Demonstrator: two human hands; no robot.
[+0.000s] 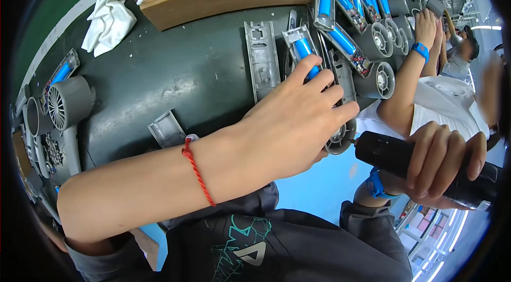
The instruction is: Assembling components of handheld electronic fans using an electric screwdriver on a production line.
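My left hand (295,117) lies closed over a grey handheld-fan housing. A blue cylindrical battery (303,47) shows in its open handle beyond my fingers. The round fan end (343,141) sticks out below my fingers, and the part under the palm is hidden. My right hand (444,157) is wrapped round a black electric screwdriver (380,149). Its bit points left, close to the fan end; I cannot tell whether they touch. A grey handle shell (262,58) rests just left of the housing, and a small grey cover (167,128) lies beyond my left forearm.
A cardboard box (234,2) of small motors stands at the back. Rows of fan bodies (375,42) with blue batteries fill the right side. More fans (69,103) and a white cloth (110,20) are at left. A co-worker's hand (426,29) works at far right.
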